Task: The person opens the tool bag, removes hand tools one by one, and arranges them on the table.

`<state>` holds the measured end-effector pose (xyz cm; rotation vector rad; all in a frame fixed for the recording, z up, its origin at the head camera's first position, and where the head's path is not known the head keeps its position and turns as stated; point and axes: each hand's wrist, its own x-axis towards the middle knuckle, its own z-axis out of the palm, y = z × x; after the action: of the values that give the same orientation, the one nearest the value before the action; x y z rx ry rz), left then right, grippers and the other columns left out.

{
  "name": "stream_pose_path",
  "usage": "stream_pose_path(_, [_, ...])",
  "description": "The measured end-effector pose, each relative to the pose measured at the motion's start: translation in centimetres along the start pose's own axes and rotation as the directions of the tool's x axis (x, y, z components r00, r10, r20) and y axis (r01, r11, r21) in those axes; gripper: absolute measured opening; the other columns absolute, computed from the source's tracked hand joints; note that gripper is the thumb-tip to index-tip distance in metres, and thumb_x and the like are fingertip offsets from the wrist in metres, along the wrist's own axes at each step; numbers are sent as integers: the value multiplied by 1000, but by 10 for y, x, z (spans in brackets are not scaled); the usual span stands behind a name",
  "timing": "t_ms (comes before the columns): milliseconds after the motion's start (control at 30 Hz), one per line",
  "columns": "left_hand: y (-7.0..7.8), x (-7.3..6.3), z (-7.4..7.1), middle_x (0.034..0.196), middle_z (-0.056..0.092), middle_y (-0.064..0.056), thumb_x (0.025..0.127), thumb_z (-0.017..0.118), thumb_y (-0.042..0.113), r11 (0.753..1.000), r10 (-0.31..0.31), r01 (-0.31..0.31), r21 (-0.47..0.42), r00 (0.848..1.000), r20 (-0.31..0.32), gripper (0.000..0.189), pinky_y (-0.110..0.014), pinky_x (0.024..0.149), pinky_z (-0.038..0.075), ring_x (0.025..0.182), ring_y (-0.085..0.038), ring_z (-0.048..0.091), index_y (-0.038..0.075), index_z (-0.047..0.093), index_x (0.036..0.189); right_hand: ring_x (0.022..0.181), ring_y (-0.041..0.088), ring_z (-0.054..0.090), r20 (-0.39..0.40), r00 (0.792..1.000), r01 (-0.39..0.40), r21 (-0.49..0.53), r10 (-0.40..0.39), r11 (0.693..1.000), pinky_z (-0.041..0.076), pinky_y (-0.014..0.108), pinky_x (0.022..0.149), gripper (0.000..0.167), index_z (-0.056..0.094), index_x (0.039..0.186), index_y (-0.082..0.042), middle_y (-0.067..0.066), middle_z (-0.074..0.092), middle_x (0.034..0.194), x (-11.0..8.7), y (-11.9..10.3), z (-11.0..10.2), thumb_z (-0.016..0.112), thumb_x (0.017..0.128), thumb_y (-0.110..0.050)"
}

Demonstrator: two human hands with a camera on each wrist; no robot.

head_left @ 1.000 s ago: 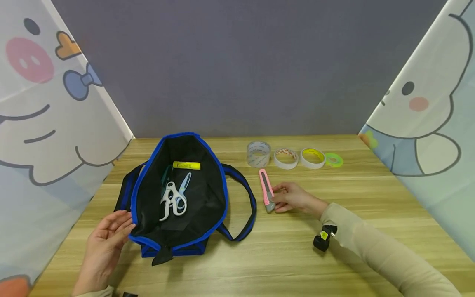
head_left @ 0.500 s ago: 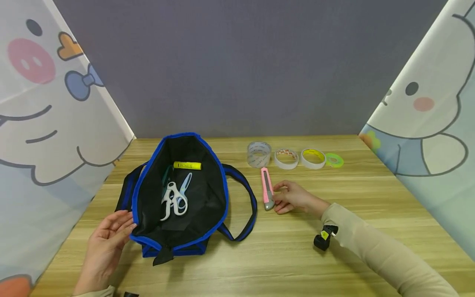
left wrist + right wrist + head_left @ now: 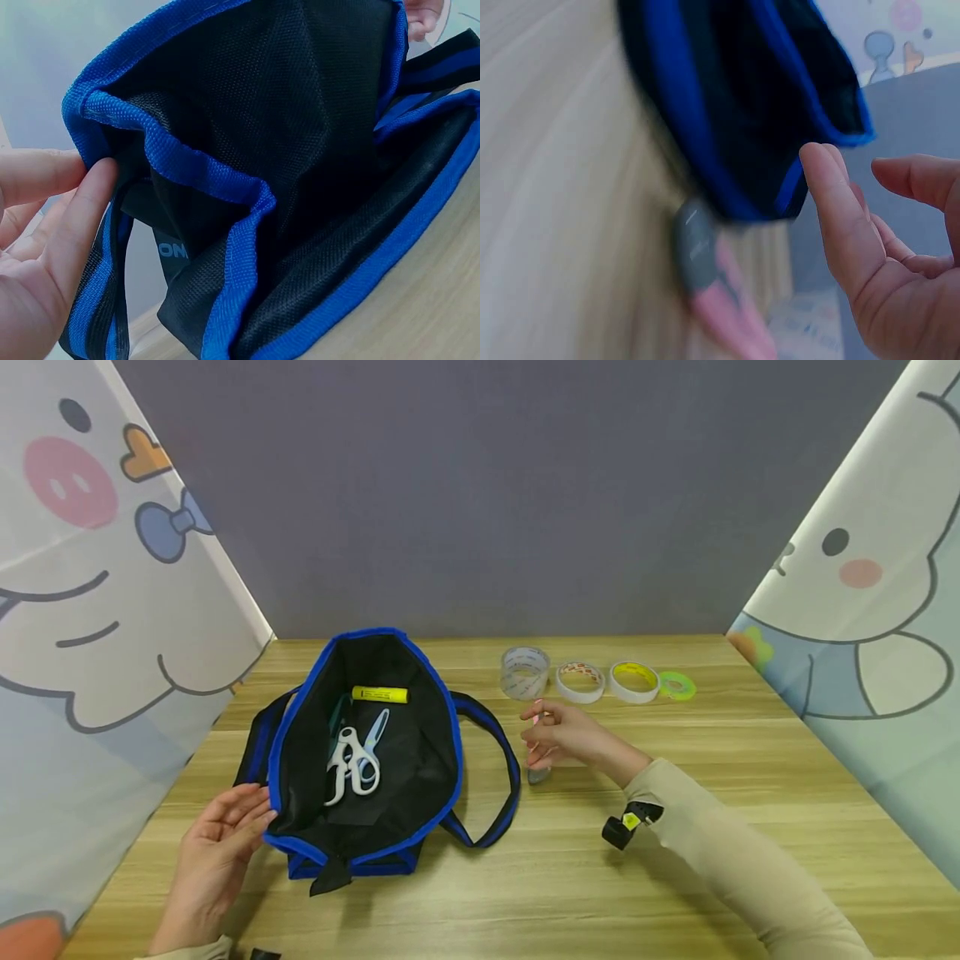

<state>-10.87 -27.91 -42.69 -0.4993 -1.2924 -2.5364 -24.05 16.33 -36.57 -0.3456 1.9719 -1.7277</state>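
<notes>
My left hand [image 3: 213, 852] pinches the blue-trimmed rim of a black bag [image 3: 412, 777] between thumb and fingers; the left wrist view shows the pinch at the bag's corner. The bag's mouth gapes, with white-handled scissors [image 3: 352, 764] and a yellow marker-like stick [image 3: 380, 694] inside. A dark green item beside the scissors is partly hidden. My right hand [image 3: 573, 739] hovers over a pink and grey utility knife [image 3: 538, 775] on the table, covering most of it in the head view. In the right wrist view, thumb and fingers stand apart, clear of the knife [image 3: 731, 319].
Behind the knife stands a row of tape rolls: a wide clear roll [image 3: 524, 673], a white roll [image 3: 580, 682], one with a yellow core [image 3: 634, 682] and a flat green one [image 3: 677, 686]. The bag's strap [image 3: 495, 727] loops out rightward. A grey panel [image 3: 480, 502] closes the back.
My right hand has let go of the utility knife, lifted and moved left over it. The knife has straightened a little on the table. My left hand stays on the bag's rim.
</notes>
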Motion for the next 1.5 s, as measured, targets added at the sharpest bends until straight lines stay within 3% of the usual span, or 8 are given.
stream_pose_path(100, [0,0,0,114,71,-15,92,41,-30,1000,-4,4,0,1000,-7,44,-27,84,58,102,-21,70,-7,62,123,66,19,70,35,999,20,-2,-20,1000,63,37,66,46,38,138,11,23,62,94,9,-12,14,56,98,-1])
stream_pose_path(333, [1,0,-1,114,71,-15,92,41,-30,1000,-20,20,4,1000,-14,45,-27,84,58,102,-21,70,-6,62,124,68,20,69,132,990,50,17,-52,999,61,50,77,43,41,138,9,17,62,92,33,-36,50,56,98,2])
stream_pose_path(567, [0,1,-1,115,70,-16,92,39,-29,1000,-14,14,-14,1000,9,45,-27,85,57,103,-21,70,-6,62,124,63,21,68,166,985,40,44,-47,998,63,43,69,40,44,134,8,22,61,90,59,-47,83,58,96,5])
stream_pose_path(767, [-1,2,-2,115,70,-17,92,39,-29,999,-5,6,-34,1000,23,44,-28,85,58,104,-22,70,-9,60,124,63,22,68,200,979,23,56,-34,998,63,44,69,34,48,129,4,35,59,102,74,-52,107,58,97,4])
stream_pose_path(900, [-1,2,-3,116,70,-18,92,38,-30,999,4,-3,-53,1000,26,43,-29,85,57,104,-23,70,-10,59,125,64,23,68,204,979,14,80,-30,997,63,43,70,37,47,133,7,35,59,104,88,-54,120,58,98,2])
stream_pose_path(1267, [1,3,-4,116,69,-20,92,38,-31,998,6,-4,-70,1000,30,43,-30,85,58,104,-25,70,-12,58,125,60,24,66,174,981,-105,104,86,989,63,38,63,42,47,135,10,17,61,83,124,-41,154,60,97,1])
stream_pose_path(1500, [0,3,-3,116,69,-19,92,37,-30,998,3,-2,-64,1000,24,43,-30,85,58,104,-25,70,-12,58,125,55,21,62,134,983,-130,-4,129,992,62,38,58,23,58,110,3,12,61,75,130,-16,166,67,89,4])
